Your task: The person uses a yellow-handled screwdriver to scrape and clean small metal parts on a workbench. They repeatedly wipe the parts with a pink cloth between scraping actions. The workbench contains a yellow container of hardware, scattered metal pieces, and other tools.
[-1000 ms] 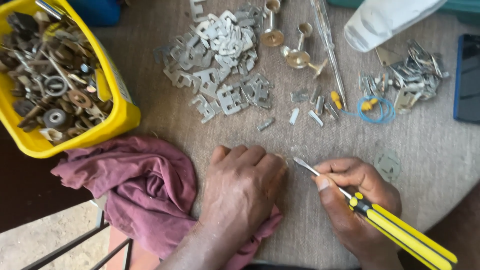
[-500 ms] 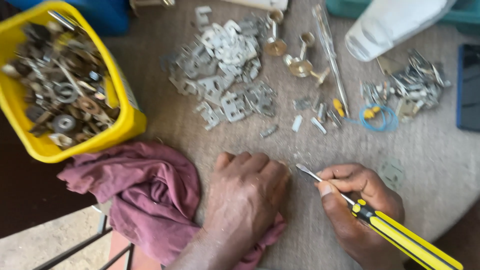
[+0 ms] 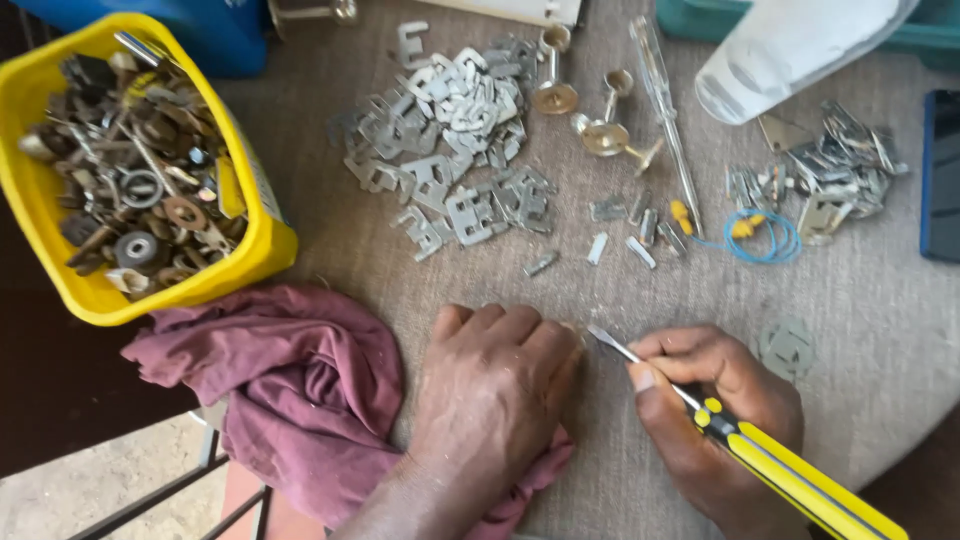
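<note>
My left hand (image 3: 490,385) lies flat, palm down, on the grey cloth-covered table (image 3: 880,330), its fingers together and covering whatever is under them. My right hand (image 3: 715,410) grips a screwdriver (image 3: 760,455) with a yellow and black handle. Its metal tip points left and touches the table right beside my left fingertips. A maroon rag (image 3: 290,390) lies crumpled under and to the left of my left wrist.
A yellow tub (image 3: 255,250) full of rusty metal parts stands at the left edge. Flat grey metal plates (image 3: 450,140) are heaped at the back, with brass fittings (image 3: 590,115), small clips, a blue ring (image 3: 765,240), a white plastic bottle (image 3: 790,45) and a dark phone (image 3: 940,175) to the right.
The view has shifted slightly. Both hands stay in the same place, left flat on the table and right holding the screwdriver tip beside it.
</note>
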